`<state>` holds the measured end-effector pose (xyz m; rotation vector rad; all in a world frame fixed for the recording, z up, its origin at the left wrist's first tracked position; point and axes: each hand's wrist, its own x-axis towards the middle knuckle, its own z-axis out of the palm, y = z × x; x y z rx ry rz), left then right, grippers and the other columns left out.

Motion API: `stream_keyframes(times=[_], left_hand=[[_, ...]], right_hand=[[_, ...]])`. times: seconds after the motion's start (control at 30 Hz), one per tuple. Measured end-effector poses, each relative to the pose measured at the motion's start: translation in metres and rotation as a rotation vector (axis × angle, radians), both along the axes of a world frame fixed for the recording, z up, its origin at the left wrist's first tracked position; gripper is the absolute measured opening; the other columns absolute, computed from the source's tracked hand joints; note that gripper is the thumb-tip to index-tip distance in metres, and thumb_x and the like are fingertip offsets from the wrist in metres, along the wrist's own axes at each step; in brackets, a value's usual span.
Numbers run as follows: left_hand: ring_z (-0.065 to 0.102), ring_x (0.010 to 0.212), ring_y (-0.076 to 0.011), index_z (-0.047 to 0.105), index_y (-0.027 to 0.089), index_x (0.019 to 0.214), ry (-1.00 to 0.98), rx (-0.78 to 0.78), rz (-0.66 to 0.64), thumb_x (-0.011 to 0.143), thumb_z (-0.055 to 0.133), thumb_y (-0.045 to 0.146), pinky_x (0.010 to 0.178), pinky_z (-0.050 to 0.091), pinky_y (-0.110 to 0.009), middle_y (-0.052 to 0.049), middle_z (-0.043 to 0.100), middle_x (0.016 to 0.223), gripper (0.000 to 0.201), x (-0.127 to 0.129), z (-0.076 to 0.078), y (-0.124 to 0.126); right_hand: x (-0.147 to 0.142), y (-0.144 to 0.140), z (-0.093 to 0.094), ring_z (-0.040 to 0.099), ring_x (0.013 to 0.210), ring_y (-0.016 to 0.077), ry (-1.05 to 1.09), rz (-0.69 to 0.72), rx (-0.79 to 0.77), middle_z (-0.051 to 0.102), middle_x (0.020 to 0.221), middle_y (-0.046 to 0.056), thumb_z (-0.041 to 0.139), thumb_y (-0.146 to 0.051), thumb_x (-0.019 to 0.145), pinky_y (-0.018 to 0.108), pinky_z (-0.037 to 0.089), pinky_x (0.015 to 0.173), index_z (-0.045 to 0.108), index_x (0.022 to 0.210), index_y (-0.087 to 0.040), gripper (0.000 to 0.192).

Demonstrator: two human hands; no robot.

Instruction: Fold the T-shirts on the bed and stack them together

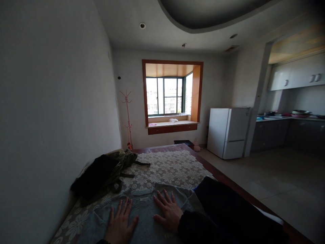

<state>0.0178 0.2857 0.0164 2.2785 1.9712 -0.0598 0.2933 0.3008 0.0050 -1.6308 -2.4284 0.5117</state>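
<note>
A grey-green T-shirt (144,213) lies spread on the table, its collar toward the far end and a small label showing inside the neck. My left hand (120,220) rests flat on the left part of the shirt, fingers spread. On the right part, just below the shoulder, my right hand (167,210) is pressed flat with its fingers apart. Neither hand grips anything. The lower part of the shirt runs out of the picture. Dark cloth (228,206) lies to the right of the shirt, partly hidden behind my right sleeve.
A backpack (124,157) with a black item on it sits against the left wall. A flowered lace tablecloth (172,166) covers the wooden table (215,171). Beyond stand a pink coat rack (128,115), a bay window and a white fridge (225,132). A kitchen opens at right.
</note>
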Motion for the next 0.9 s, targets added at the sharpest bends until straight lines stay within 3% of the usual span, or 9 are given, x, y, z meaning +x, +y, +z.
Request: stream_keyframes(times=[0.43,0.9], left_hand=[[0.013,0.172,-0.0344,0.029,0.017,0.175,-0.026,0.015,-0.005,0.108,0.027,0.062,0.138,0.009,-0.068,-0.007,0.018,0.183,0.081,-0.0042,-0.0093,0.0027],[0.013,0.172,-0.0344,0.029,0.017,0.175,-0.019,0.003,-0.003,0.107,0.026,0.061,0.138,0.01,-0.067,-0.008,0.018,0.184,0.081,-0.0017,-0.0023,0.0008]], right_hand=[[-0.0003,0.0004,0.0014,0.007,0.172,0.0477,-0.015,0.005,-0.021,0.017,0.187,0.008,0.039,-0.086,0.101,0.076,0.0,0.134,0.033,0.178,-0.028,0.097],[0.0001,0.0014,-0.0025,0.008,0.172,0.0475,0.002,-0.006,0.005,0.018,0.186,0.008,0.04,-0.085,0.101,0.076,0.001,0.135,0.036,0.177,-0.028,0.095]])
